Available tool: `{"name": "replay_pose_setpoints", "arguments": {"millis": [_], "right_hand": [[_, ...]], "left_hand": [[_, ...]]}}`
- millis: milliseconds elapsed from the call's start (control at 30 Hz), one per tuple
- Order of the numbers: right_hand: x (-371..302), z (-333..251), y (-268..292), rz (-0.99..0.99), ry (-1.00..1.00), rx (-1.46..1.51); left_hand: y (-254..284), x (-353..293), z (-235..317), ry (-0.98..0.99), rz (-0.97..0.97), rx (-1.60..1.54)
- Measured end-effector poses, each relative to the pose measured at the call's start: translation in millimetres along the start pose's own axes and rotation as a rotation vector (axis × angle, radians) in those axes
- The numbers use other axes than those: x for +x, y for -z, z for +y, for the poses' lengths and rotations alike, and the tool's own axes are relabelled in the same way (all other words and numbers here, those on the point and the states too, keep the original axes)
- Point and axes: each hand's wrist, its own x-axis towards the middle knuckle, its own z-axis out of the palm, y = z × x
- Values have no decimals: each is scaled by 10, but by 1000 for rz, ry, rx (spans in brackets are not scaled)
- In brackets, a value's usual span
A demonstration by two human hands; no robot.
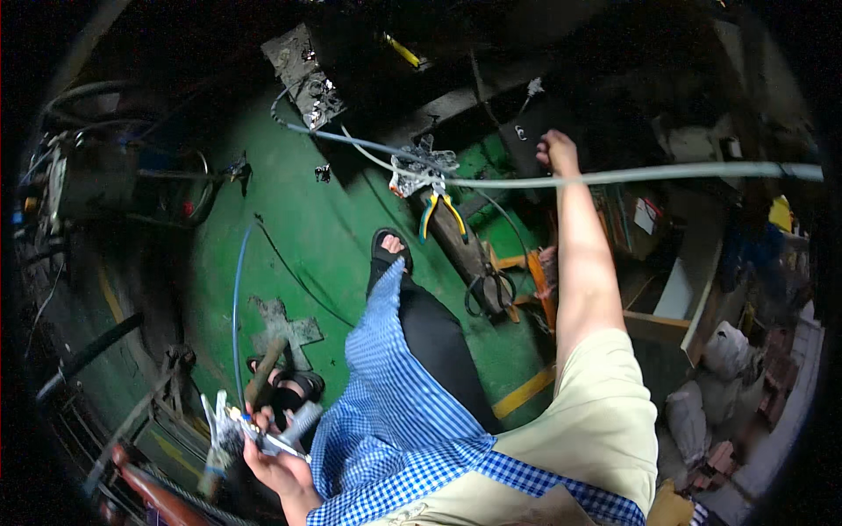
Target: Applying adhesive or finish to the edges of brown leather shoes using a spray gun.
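- Silver metal tool [281, 444], resembling a spray gun, sits in the left hand [279, 469] at lower left; a thin blue hose [237, 324] meets it from above.
- Left fingers are wrapped around its middle, closed on it; finer detail is blurred.
- It looks hard, fairly heavy for its bulk and perhaps slippery; the handle seems the surest hold, leaving the hose free to bend.
- The hose is probably light and springy.
- Right hand [559, 153] is curled near a pale hose [684, 174]; I cannot tell whether it holds anything.
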Motion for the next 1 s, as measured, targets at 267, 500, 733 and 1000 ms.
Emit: {"name": "replay_pose_setpoints", "arguments": {"millis": [267,500,733,1000], "right_hand": [[1469,-52,-463,128,39,-17],[1586,-192,-1061,320,-65,-69],[1887,-64,-972,217,-12,248],[2236,112,-786,10,-118,497]], "left_hand": [[115,492,-53,-57,144,221],[-159,700,5,-73,268,421],[-480,687,-77,-51,410,468],[-661,773,-123,-39,189,329]]}}
